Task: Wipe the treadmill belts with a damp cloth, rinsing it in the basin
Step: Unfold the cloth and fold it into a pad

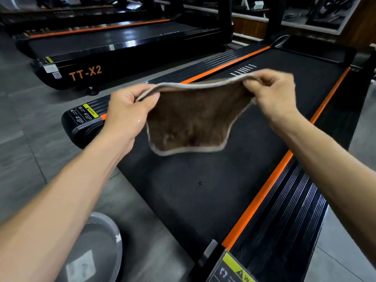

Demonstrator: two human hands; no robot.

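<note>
Your left hand point(130, 110) and right hand point(272, 92) each pinch a top corner of the brown cloth point(191, 117), fingers closed on its edge, spread above the belt point(203, 180). Basin point(105, 241) near left.

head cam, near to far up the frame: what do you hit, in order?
basin → small dark speck on the belt → brown cloth, held by left hand and right hand → white belt marks → second treadmill.
</note>
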